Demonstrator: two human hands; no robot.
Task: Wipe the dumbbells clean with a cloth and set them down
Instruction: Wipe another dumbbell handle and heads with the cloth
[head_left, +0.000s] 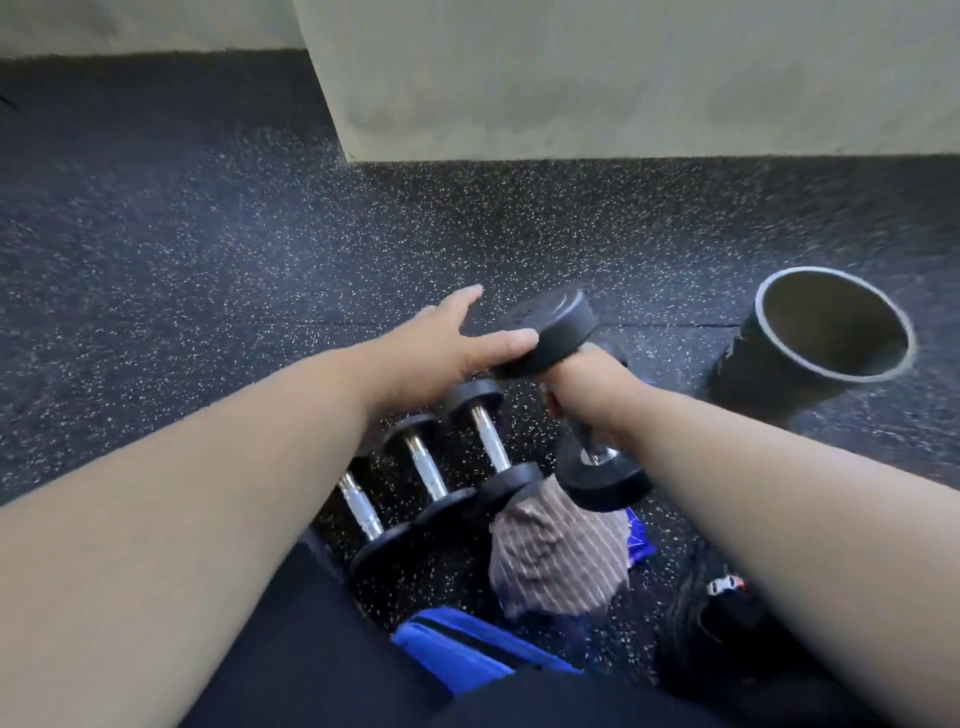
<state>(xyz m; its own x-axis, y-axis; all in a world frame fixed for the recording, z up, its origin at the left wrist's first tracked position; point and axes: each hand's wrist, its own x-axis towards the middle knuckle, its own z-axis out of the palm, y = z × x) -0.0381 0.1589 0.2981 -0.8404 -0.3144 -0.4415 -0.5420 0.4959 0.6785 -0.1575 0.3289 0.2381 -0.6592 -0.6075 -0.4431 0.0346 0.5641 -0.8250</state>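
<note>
My right hand (587, 389) grips the handle of a black dumbbell (550, 332), held tilted above the floor; its far head points up and left, its near head hangs low. My left hand (457, 338) is flat with straight fingers, its thumb touching the far head. A brown striped cloth (561, 556) hangs bunched below the held dumbbell's near head. Three small dumbbells with chrome handles lie side by side on the floor: one at the right (491, 444), one in the middle (426, 465) and one at the left (361, 506), partly under my left forearm.
The floor is black speckled rubber (208, 260). A black cylindrical container (826, 332) lies tipped at the right, its mouth open toward me. A pale wall corner (571, 93) stands behind. Blue fabric (467, 649) and dark clothing lie near my legs.
</note>
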